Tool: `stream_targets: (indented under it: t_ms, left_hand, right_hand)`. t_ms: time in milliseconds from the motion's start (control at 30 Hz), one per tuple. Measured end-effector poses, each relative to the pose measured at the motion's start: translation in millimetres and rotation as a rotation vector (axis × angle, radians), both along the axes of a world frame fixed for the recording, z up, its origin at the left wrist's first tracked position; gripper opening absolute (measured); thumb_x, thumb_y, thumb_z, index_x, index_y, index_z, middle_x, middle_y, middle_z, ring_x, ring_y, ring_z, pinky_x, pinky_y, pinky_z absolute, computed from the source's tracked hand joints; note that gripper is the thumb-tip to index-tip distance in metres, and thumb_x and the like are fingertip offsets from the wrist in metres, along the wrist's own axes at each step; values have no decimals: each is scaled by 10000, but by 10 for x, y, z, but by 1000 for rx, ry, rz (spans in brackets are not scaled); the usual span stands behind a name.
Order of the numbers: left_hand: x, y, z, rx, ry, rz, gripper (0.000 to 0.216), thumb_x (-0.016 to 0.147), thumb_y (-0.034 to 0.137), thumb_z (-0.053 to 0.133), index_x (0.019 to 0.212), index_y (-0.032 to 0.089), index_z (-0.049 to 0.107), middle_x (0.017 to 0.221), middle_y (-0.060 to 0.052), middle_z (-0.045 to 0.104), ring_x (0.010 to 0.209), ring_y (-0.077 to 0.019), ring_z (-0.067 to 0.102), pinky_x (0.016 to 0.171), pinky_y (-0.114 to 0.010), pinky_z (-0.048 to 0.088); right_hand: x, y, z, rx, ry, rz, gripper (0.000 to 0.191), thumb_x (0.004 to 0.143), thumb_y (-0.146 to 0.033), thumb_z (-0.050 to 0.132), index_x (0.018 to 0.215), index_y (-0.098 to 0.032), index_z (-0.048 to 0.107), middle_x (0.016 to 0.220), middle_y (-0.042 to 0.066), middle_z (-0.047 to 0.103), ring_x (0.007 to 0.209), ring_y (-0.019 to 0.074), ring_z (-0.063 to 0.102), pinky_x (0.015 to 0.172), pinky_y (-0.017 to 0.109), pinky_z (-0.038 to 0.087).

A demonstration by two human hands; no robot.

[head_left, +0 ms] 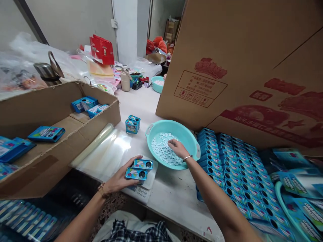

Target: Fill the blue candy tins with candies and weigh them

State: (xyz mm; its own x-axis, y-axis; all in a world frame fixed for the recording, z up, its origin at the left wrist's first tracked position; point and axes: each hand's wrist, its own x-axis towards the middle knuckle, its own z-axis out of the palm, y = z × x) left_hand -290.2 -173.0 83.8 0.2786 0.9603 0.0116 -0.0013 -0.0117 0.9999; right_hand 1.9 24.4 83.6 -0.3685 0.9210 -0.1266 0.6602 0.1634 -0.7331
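Observation:
My left hand [119, 178] is wrapped round two small blue printed boxes [136, 174], one just behind the other, each with a dark round spot at one end. They sit over a white digital scale [143, 195], and whether they rest on its plate I cannot tell. My right hand [178, 149] is inside a turquoise basin [174, 124], its fingers drawn together just above small pale-blue candies [161, 148]. What those fingers hold, if anything, is hidden.
Beyond the scale stand two more blue boxes [132, 125] beside clear plastic sheets [108, 144]. An open carton [106, 122] is at left. Rows of blue boxes [234, 161] fill the right, below a large cardboard box [239, 43]. A beige bottle [125, 79] stands behind.

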Motion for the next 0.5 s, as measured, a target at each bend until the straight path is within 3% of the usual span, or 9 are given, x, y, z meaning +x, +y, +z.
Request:
stream_targets:
  t_ms: [100,200,267,367,500]
  left_hand:
    - [-48,-55,36,-16,14,28,885,740,255,786,1505,264,342,1600,-89,285,1476,-295,254,1204,-508,196]
    - [-66,-145,79,-32,31,67,885,731,249,794,1499,247,354,1593,-81,299,1467,-290,277,1210,-516,142]
    - [-66,-209,86,-37,35,100,874,731,262,797,1492,235,368,1578,-86,331,1457,-294,302,1208,-523,138]
    - [-100,-314,48,-38,-3,161,800,733,289,798,1450,225,449,1556,-108,371,1442,-306,331,1203,-523,189]
    - [-291,-462,-60,-45,-131,287,560,720,325,803,1236,175,644,1445,-167,517,1334,-345,486,1125,-494,375]
  right_hand:
    - [-77,68,-54,22,-334,107,403,893,-480,531,1197,-222,591,1213,142,582,1025,285,599,872,390,433]
    - [-129,111,-123,-8,-501,123,510,818,-556,626,1197,-218,584,1256,185,512,1039,343,582,866,434,422]
    - [-150,107,-169,-35,-538,156,557,807,-613,607,1195,-215,570,1251,187,500,991,331,596,841,427,423]
    - [-175,48,-220,-97,-510,241,576,810,-662,568,1174,-216,564,1195,160,541,884,273,610,795,377,421]
    - [-224,-66,-244,-158,-397,330,479,796,-590,632,1091,-213,601,1072,120,628,851,253,595,772,330,403]
